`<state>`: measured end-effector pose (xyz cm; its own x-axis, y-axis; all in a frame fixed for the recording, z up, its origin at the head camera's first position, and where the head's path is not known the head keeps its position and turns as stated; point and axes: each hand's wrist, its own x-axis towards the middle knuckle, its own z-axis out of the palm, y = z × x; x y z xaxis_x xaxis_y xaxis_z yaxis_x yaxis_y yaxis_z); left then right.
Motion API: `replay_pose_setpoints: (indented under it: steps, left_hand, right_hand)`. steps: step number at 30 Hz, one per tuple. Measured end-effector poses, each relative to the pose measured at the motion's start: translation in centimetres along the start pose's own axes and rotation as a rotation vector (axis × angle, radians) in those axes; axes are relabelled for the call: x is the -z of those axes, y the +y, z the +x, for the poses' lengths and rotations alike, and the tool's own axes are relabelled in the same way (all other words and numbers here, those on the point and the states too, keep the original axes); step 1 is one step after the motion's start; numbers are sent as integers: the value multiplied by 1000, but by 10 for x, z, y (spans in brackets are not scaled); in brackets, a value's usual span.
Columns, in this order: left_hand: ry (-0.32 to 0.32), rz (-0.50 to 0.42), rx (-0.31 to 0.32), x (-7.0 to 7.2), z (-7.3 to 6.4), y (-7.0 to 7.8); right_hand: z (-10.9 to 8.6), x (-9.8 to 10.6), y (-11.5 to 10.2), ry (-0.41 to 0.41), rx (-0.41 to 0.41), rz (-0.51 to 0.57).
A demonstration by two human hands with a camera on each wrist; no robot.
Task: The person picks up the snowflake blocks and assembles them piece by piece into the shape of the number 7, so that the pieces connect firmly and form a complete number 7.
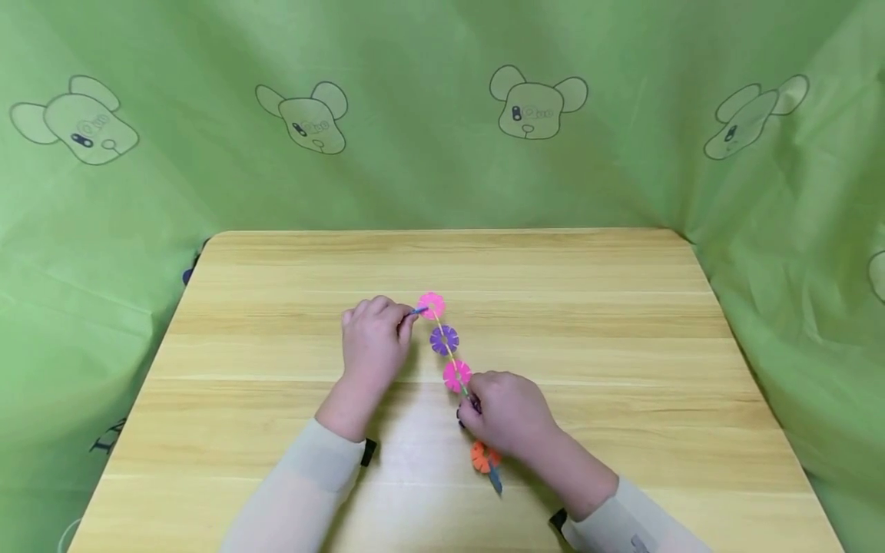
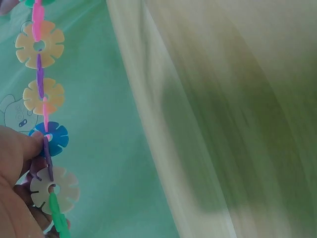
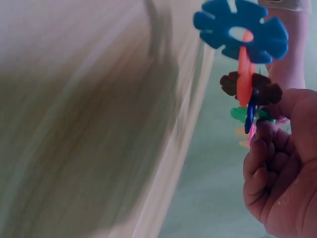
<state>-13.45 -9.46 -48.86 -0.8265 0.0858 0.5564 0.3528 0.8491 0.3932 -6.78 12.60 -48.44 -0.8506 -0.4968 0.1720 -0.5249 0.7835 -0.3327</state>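
Note:
A chain of colourful slotted plastic discs runs between both hands above the wooden table. My left hand pinches it near the far end, with the thumb on a blue disc; white and green discs extend past those fingers. Between the hands are pink discs, a purple disc and yellow discs. My right hand pinches the nearer part around a green disc and a dark blue disc. From there a brown disc, an orange disc and a blue end disc stick out toward me.
The light wooden table lies beneath both hands. A green curtain printed with mouse heads surrounds its back and sides. Dark bands sit at both wrists by the pale sleeves.

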Motion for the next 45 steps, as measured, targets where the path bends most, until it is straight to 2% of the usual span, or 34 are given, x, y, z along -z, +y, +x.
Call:
replay_pose_setpoints:
  steps: [4, 11, 23, 28, 34, 45]
  left_hand:
    - [-20, 2, -3, -4, 2, 1]
    - [-57, 12, -13, -12, 7, 7]
    - [-206, 53, 28, -32, 11, 21]
    - [-252, 65, 32, -43, 10, 26]
    - [-306, 75, 45, -56, 10, 30]
    - [-432, 151, 63, -64, 16, 40]
  right_hand:
    - [0, -2, -2, -31, -19, 0]
    - [-3, -3, -3, -26, -28, 3]
    - [-10, -7, -1, -93, -114, 20]
    - [-14, -10, 0, -141, -163, 27]
    - [-18, -10, 3, -149, -200, 61]
    - [-23, -13, 14, -157, -251, 69]
